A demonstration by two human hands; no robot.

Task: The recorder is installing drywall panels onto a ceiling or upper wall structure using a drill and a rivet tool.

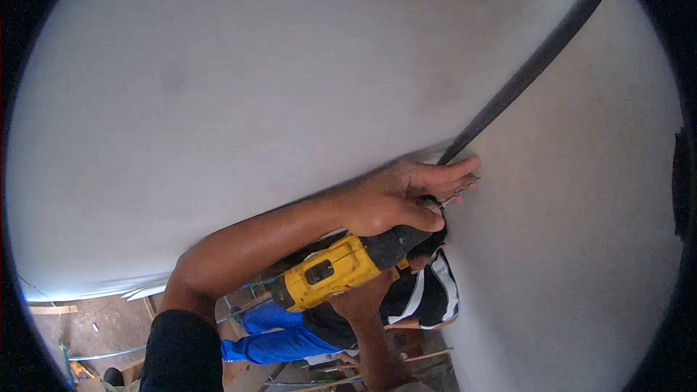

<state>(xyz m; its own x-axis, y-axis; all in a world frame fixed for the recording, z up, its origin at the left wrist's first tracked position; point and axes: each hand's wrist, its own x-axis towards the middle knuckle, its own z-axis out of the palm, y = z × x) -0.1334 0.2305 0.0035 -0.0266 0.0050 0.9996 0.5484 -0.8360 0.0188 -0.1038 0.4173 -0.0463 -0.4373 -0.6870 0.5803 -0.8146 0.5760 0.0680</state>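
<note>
My left hand reaches across at centre, its thumb and fingers around the front end of a yellow-and-black cordless drill, with the index finger stretched out. My right hand grips the drill from below, its fingers mostly hidden behind the tool. A metal bit projects from the chuck toward the upper right, beside the white panels. A long dark gap or strip runs between the panels down to my left fingertips.
Beyond the drill, a person in blue trousers and a black-and-white top is partly visible below. At lower left lie a brown floor, thin wooden pieces and bluish rods or pipes. A second white panel fills the right side.
</note>
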